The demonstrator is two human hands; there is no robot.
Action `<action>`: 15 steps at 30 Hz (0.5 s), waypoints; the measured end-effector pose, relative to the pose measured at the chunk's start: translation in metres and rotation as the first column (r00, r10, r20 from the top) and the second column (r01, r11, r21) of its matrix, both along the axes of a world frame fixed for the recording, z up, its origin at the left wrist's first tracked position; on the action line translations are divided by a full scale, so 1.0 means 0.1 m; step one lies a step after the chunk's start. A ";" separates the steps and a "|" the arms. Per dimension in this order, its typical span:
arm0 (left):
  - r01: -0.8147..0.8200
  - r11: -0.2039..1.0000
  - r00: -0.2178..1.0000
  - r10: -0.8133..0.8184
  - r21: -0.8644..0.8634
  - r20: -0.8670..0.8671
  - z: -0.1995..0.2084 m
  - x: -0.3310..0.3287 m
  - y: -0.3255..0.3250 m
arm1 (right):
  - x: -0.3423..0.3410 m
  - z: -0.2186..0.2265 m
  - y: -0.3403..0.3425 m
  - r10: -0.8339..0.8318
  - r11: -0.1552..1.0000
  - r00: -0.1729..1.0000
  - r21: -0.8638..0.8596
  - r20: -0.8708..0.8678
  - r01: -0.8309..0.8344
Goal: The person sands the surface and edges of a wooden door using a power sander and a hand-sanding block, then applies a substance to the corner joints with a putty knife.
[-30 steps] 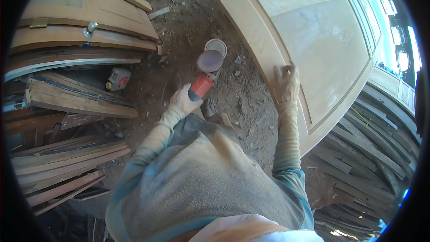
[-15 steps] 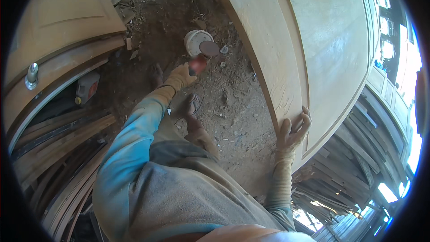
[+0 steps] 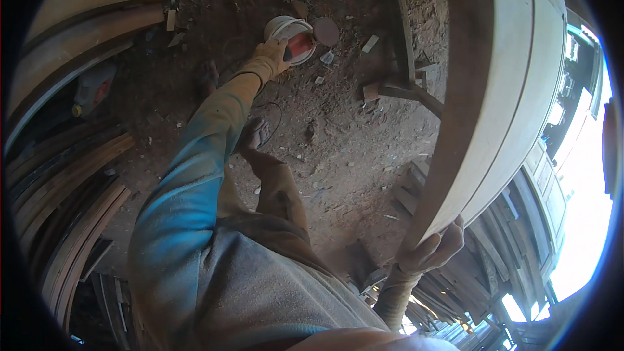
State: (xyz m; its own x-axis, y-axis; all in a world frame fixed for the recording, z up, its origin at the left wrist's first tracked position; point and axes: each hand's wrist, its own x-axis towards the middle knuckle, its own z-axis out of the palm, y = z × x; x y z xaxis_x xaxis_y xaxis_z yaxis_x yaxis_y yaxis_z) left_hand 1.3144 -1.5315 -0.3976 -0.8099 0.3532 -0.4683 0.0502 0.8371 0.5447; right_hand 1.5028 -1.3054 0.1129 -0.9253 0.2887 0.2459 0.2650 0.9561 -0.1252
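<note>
left hand (image 3: 276, 58) closed around red sander (image 3: 300, 44) at 12 o'clock; right hand (image 3: 432, 251) at 4 o'clock clasps door panel (image 3: 500, 91) edge, steadying it upright.

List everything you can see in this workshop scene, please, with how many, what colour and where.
Power sander: one, red body with a round brown disc, in the left hand, over the pail.
Pail: one, white, on the dirt floor at top centre.
Door panel: one, pale wood, standing on edge at right.
Curved wooden strips: many, brown, stacked at left.
Jug: one, grey with an orange patch, far left.
Wood scraps: several, brown, scattered on the floor.
Left hand: gloved, gripping the sander.
Right hand: gloved, gripping the door panel's lower edge.
</note>
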 end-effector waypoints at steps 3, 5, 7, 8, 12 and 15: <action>0.046 0.998 0.999 -0.046 -0.042 0.013 -0.17 -0.02 -0.06 | 0.07 -0.02 0.04 -0.033 0.997 0.999 -0.068 0.002 0.033; 0.054 0.995 0.998 -0.052 -0.084 0.019 -0.31 0.03 -0.11 | 0.09 -0.05 0.03 -0.050 0.997 0.999 -0.065 -0.001 0.050; 0.037 0.991 0.999 -0.035 -0.125 0.020 -0.55 0.02 -0.15 | 0.10 -0.02 0.03 -0.090 0.991 0.996 -0.095 0.026 0.092; 0.022 0.994 1.000 -0.023 -0.110 -0.008 -0.64 0.08 -0.16 | 0.09 -0.01 0.05 -0.084 0.993 0.996 -0.078 0.043 0.087; -0.031 0.993 0.996 0.021 -0.110 -0.090 -0.74 0.27 -0.10 | 0.19 0.02 0.12 -0.089 0.994 0.994 -0.054 0.068 0.093; -0.061 0.985 0.987 0.036 -0.161 -0.156 -0.68 0.25 -0.06 | 0.13 -0.08 0.06 -0.119 0.993 0.992 0.023 -0.031 0.120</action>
State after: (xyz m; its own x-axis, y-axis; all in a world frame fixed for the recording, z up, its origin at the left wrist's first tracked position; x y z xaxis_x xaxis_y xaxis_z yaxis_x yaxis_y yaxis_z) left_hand 1.3390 -1.5376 -0.4655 -0.8903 0.2403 -0.3869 0.0789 0.9181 0.3885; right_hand 1.5153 -1.2989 0.1049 -0.8767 0.3902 0.2813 0.3739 0.9207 -0.1118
